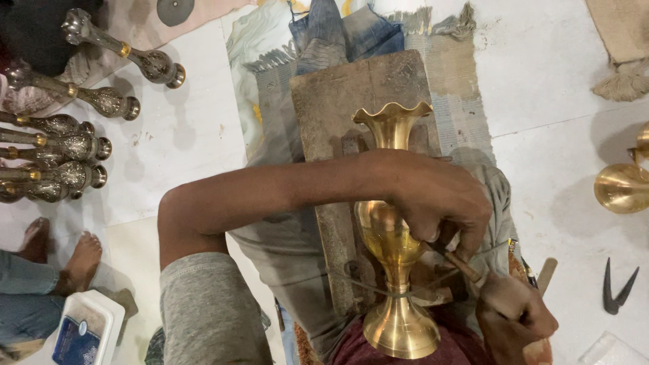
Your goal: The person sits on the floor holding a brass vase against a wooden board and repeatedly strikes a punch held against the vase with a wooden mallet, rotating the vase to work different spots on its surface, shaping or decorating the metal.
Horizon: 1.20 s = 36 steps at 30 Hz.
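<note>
While my left hand (433, 196) wraps over the belly of the tall polished brass vase with a fluted, wavy rim (391, 230), its fingers are curled tight against the metal and around the tip of a thin wooden-handled tool (466, 265). My right hand (514, 314) is clenched around the tool's handle, low and just right of the vase's flared foot. I see the vase lying lengthwise over a worn wooden block (351, 108), its mouth pointing away from me, its base near my lap. Under the block lies a grey fringed mat (460, 108) on the white floor. Well to the left rests a row of dark engraved metal vases (61, 149); another person's bare feet (64, 253) are near them. A dark pair of metal dividers (618, 287) lies at the right.
</note>
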Available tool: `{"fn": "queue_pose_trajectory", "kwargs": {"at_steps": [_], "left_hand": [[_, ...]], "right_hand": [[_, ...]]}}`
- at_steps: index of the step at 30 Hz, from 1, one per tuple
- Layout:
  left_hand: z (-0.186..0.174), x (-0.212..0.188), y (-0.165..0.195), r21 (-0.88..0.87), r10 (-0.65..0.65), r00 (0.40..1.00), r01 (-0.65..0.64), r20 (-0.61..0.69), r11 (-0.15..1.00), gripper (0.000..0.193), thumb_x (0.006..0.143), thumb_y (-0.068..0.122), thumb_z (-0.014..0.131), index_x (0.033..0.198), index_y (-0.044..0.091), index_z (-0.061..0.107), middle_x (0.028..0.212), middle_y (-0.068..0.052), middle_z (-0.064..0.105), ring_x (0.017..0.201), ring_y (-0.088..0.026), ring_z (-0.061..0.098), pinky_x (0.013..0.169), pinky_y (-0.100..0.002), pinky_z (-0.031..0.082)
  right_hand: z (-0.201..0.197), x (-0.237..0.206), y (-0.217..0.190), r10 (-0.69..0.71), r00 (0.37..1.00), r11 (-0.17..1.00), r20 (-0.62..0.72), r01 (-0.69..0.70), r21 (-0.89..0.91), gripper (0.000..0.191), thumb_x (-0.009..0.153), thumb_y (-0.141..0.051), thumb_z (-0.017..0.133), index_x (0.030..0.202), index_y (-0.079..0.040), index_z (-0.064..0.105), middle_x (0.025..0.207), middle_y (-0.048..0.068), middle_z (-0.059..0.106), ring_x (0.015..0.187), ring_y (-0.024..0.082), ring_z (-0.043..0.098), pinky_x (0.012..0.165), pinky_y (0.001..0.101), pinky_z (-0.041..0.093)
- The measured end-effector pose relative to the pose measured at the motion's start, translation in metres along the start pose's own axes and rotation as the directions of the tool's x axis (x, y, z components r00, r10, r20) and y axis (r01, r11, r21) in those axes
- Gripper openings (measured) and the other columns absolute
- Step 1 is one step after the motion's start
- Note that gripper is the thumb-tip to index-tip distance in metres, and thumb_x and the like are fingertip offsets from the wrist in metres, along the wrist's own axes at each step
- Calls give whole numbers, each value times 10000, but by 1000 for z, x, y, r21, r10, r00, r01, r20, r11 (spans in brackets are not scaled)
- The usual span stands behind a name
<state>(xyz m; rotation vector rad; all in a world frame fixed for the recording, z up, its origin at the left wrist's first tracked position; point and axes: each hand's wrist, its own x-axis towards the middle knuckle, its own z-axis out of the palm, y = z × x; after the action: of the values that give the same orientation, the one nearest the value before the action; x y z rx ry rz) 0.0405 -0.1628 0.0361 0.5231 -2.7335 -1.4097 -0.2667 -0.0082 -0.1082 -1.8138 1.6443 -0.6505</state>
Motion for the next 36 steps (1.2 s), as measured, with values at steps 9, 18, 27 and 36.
{"fn": "queue_pose_trajectory", "kwargs": {"at_steps": [9, 18, 27, 36], "left_hand": [[-14, 15, 16, -105, -106, 939, 148, 327, 983, 155, 729, 58, 787, 778, 205, 799, 672, 88, 710, 549, -44, 609, 463, -285, 370], [18, -22, 13, -507, -107, 856, -195, -506, 840, 518, 811, -83, 634, 1290, 105, 685, 1148, -117, 731, 967, -181, 818, 699, -268, 650], [38, -62, 45, -296, -281, 625, 83, -728, 952, 645, 742, -59, 619, 1359, 123, 648, 1144, -133, 773, 1008, -196, 787, 841, -296, 664], [54, -58, 48, -63, -309, 640, 377, -704, 924, 704, 705, -30, 657, 1344, 265, 677, 783, 8, 752, 557, -124, 652, 509, -271, 527]], "right_hand": [[1, 7, 8, -336, 941, 939, -31, 333, -88, 80, 880, -8, 767, 904, 1, 691, 832, 144, 694, 730, 236, 683, 711, 330, 547], [11, -24, 10, 195, 974, 946, 114, -218, 241, 206, 734, -25, 865, 895, 2, 740, 835, 133, 731, 723, 210, 695, 714, 340, 562], [14, -17, 1, 297, 922, 838, 249, -377, 394, 324, 730, -90, 877, 994, -7, 709, 898, 76, 747, 772, 172, 707, 713, 301, 573], [0, 21, -34, 164, 910, 848, 382, -328, 417, 260, 764, -92, 834, 987, -4, 734, 818, 53, 737, 709, 88, 635, 642, 262, 527]]}}
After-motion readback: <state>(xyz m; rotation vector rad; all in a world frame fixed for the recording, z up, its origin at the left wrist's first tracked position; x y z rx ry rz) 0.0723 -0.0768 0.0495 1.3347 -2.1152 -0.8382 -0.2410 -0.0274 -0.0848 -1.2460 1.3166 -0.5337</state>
